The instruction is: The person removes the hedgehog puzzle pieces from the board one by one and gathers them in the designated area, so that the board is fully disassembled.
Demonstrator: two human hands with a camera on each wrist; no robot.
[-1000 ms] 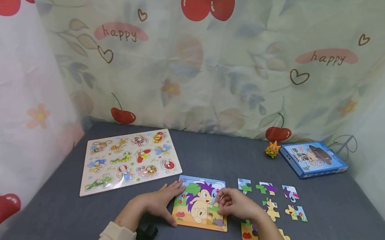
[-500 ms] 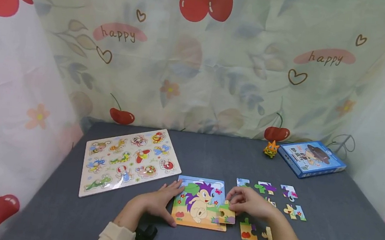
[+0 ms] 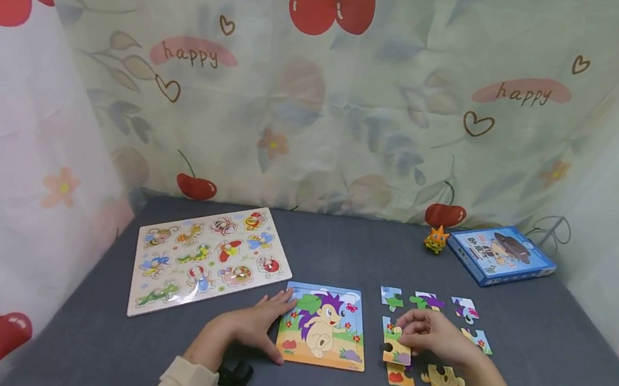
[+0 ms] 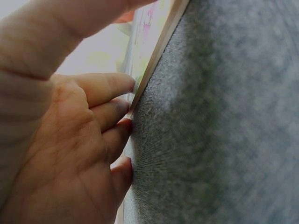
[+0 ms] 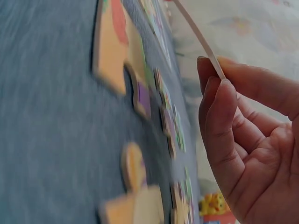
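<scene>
My left hand (image 3: 254,323) lies with fingers spread at the left edge of the hedgehog puzzle board (image 3: 322,326), thumb near its lower corner. In the left wrist view, the straight fingers (image 4: 107,88) meet the edge of a board. My right hand (image 3: 438,339) pinches a yellow-green puzzle piece (image 3: 396,350) between thumb and fingertips. That piece is above the loose pieces, partly covering one with red fruit (image 3: 399,378). Seen edge-on in the right wrist view, the held piece (image 5: 198,35) stands clear of the table between thumb and fingers.
Around the right hand lie several loose pieces, such as a hedgehog-body piece (image 3: 444,381) and a purple one (image 3: 465,308). An insect peg board (image 3: 209,258) lies back left. A blue box (image 3: 501,255) and an orange toy figure (image 3: 436,239) stand back right.
My right hand has carried the pinched piece from over the puzzle board's lower right to over the loose pieces on the right. The left hand has stayed at the board's left edge.
</scene>
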